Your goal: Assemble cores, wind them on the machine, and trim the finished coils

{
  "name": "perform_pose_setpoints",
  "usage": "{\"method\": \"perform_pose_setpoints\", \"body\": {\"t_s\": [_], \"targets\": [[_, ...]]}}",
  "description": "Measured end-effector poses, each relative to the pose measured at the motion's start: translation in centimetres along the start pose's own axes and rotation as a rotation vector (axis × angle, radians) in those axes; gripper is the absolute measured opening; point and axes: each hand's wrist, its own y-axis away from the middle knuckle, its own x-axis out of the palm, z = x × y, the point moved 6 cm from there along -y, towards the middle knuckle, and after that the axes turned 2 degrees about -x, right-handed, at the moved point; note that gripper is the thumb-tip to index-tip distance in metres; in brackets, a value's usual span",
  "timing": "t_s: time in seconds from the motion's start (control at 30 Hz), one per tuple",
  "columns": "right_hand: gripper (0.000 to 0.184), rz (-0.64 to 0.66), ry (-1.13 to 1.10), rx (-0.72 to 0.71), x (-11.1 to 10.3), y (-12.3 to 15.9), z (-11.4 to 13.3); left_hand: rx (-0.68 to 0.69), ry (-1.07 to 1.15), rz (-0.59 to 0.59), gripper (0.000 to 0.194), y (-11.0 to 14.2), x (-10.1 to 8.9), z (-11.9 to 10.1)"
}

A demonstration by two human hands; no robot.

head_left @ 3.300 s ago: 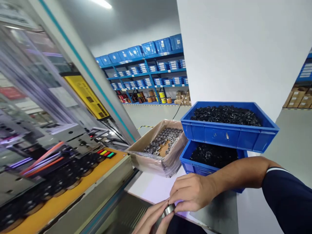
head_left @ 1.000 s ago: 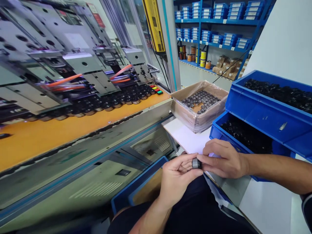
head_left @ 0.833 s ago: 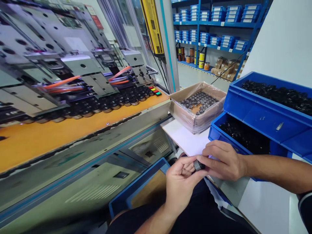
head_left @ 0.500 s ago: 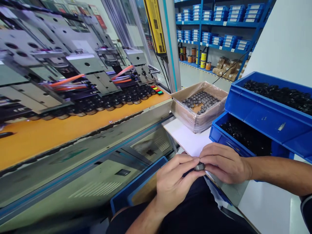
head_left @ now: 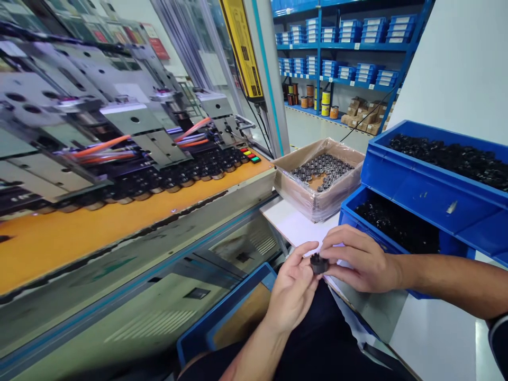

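Observation:
A small round dark part (head_left: 318,264), with black prongs standing up from its top and a grey metal-like side, is held between my two hands above my lap. My left hand (head_left: 291,288) grips it from the left, its index finger lifted off and pointing up and to the right. From the right, my right hand (head_left: 359,262) pinches the part with thumb and fingertips. My fingers hide some of its side and underside.
A plastic-lined carton (head_left: 317,198) of metal rings stands ahead on the white table (head_left: 283,217). Stacked blue bins (head_left: 416,185) of black pieces sit right. Left is a machine (head_left: 135,119) with a row of similar parts (head_left: 170,180) along its orange ledge (head_left: 130,222). Behind are blue shelves (head_left: 349,47).
My left hand has rolled and lifted its index finger off the part. The part's black prongs now show on top, where fingers covered them before. The whole view has shifted slightly.

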Motion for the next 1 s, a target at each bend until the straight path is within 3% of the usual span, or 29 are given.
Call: {"method": "perform_pose_setpoints", "body": {"t_s": [0.07, 0.2, 0.3, 0.47, 0.63, 0.73, 0.8, 0.83, 0.93, 1.0], "targets": [[0.023, -0.002, -0.006, -0.010, 0.0, 0.0, -0.1, 0.084, -0.099, 0.018, 0.038, 0.1, -0.4, -0.6], [0.022, 0.013, -0.001, -0.014, 0.0, 0.2, 0.0, 0.519, -0.529, 0.034, 0.031, 0.8, -0.4, -3.8], [0.018, 0.033, -0.007, -0.020, 0.1, 0.2, 0.2, 0.736, -0.771, 0.063, 0.030, 1.2, 0.4, -5.4], [0.016, 0.041, -0.028, -0.017, 0.2, 0.1, 0.4, 0.852, -0.845, 0.045, 0.028, 1.6, 1.2, -5.7], [0.019, 0.127, 0.056, 0.054, 0.8, 0.5, -0.4, 0.786, -0.937, -0.036, 0.017, 1.4, 0.3, -4.7], [0.030, 0.195, 0.185, 0.063, 0.7, 1.1, -1.7, 0.767, -1.273, -0.258, 0.016, 0.0, -3.0, -7.7], [0.030, 0.207, 0.275, 0.053, 0.0, 1.4, -3.0, 0.717, -1.500, -0.503, 0.020, -1.1, -6.5, -12.0], [0.027, 0.208, 0.318, 0.053, -0.6, 1.4, -3.8, 0.690, -1.538, -0.570, 0.019, -1.7, -8.4, -14.4], [0.021, 0.196, 0.446, 0.091, -2.5, 1.5, -6.4, 0.550, -1.645, -0.724, 0.012, -3.6, -13.5, -20.9], [0.019, 0.201, 0.512, 0.129, -3.5, 2.0, -8.2, 0.430, -1.701, -0.767, 0.009, -4.8, -16.1, -23.5]]}}
